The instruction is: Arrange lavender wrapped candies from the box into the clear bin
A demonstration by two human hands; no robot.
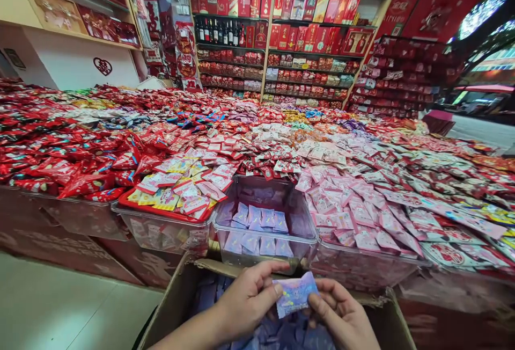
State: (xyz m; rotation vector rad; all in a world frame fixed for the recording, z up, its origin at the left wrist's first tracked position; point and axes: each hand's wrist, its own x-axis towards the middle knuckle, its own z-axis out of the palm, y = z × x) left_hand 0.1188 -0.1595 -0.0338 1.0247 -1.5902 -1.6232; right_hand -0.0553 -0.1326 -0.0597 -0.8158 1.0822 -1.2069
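A small purple candy packet (295, 293) is pinched between my two hands over an open cardboard box (177, 299). My left hand (247, 301) grips the packet's left edge with thumb and fingers closed. My right hand (341, 315) holds its right and lower edge, thumb pressed on it. More purple packets (281, 336) fill the box under my hands. Just beyond stands a clear plastic bin (303, 237), partly filled with the same purple packets (259, 218).
A huge display of wrapped sweets spreads ahead: pink packets (362, 216) to the right, a heaped red-rimmed bin (161, 213) to the left, red packets (60, 146) beyond. Shelves of red boxes and bottles (281, 22) line the back wall. Pale floor (60, 307) lies lower left.
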